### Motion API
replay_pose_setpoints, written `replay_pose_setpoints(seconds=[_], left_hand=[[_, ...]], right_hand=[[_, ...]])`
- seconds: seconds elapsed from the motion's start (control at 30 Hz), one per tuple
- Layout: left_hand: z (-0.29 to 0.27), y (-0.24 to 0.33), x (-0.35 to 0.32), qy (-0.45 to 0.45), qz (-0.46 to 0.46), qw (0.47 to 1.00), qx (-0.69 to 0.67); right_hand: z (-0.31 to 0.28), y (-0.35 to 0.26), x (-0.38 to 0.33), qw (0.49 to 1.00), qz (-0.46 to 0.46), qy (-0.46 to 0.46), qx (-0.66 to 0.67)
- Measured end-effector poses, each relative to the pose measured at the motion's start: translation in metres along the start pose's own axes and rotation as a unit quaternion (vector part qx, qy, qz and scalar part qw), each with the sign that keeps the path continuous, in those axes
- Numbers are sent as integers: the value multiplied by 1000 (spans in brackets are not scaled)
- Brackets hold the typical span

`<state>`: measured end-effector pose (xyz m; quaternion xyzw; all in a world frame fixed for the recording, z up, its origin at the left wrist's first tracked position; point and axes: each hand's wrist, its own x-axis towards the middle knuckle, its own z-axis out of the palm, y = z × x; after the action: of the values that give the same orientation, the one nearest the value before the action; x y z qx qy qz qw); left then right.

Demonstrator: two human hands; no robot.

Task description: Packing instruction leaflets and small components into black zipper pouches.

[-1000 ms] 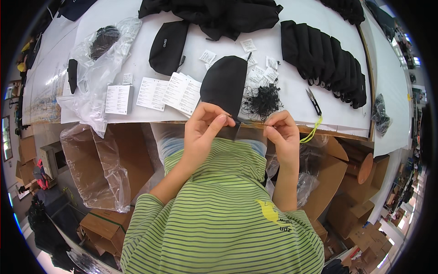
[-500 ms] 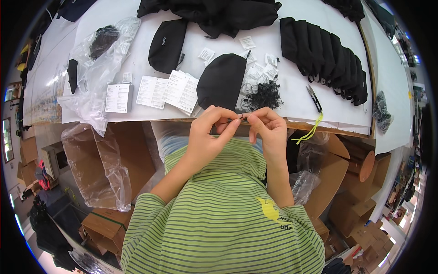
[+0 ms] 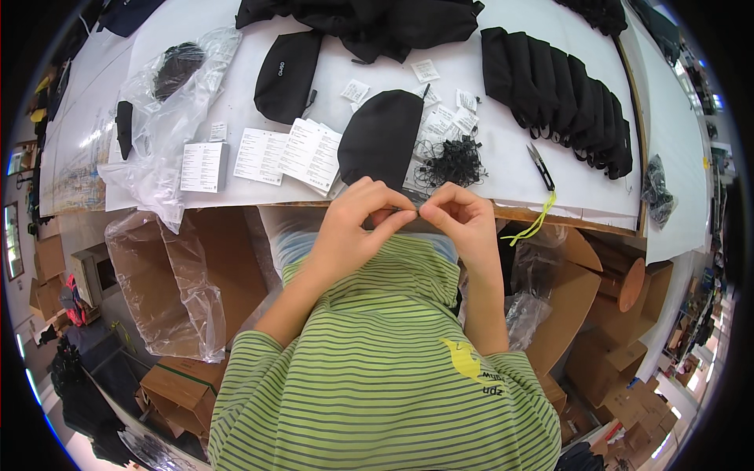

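My left hand (image 3: 363, 222) and my right hand (image 3: 465, 225) meet at the table's near edge, thumbs and fingertips pinched together. Between them is a small black cord (image 3: 419, 211), mostly hidden by the fingers. Just beyond lies a flat black pouch (image 3: 380, 137) with a zip pull at its far right corner. To its right is a tangled pile of small black cord loops (image 3: 452, 163), with several small white packets (image 3: 438, 119) around it.
Thread snips (image 3: 541, 167) with a yellow-green cord lie right, below a row of black pouches (image 3: 550, 82). Printed white cards (image 3: 310, 157), another black pouch (image 3: 287, 77) and a clear plastic bag (image 3: 149, 169) are left. Black fabric (image 3: 369, 23) is heaped at the back.
My fingertips have drawn closer together, and less of the black cord shows between them. Both hands stay at the table edge; the things on the table look the same.
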<state>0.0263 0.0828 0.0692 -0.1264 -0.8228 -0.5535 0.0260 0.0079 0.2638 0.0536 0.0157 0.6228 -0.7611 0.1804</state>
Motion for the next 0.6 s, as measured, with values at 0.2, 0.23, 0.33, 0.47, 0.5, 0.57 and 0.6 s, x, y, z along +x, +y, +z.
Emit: replay_pose_setpoints(seconds=[0.2, 0.23, 0.33, 0.47, 0.5, 0.57, 0.6], left_hand=[[-2, -4, 3, -57, -125, 984, -111], [-1, -5, 6, -59, -124, 984, -112], [1, -5, 12, -62, -124, 984, -115], [1, -3, 16, -88, -152, 973, -150], [0, -2, 18, -104, -154, 969, -160], [-8, 2, 23, -126, -129, 974, -136], [-11, 3, 26, -147, -104, 977, -111]], right_hand=[[-9, -5, -2, 997, -17, -57, -39], [-11, -7, -2, 996, -7, -68, -52], [-16, -10, -2, 996, 41, -64, -49], [-11, -18, -4, 998, 37, -58, -11], [-10, -18, -3, 998, 29, -54, 19], [-11, -18, -2, 997, 20, -49, 49], [-11, -19, -1, 997, 17, -46, 59]])
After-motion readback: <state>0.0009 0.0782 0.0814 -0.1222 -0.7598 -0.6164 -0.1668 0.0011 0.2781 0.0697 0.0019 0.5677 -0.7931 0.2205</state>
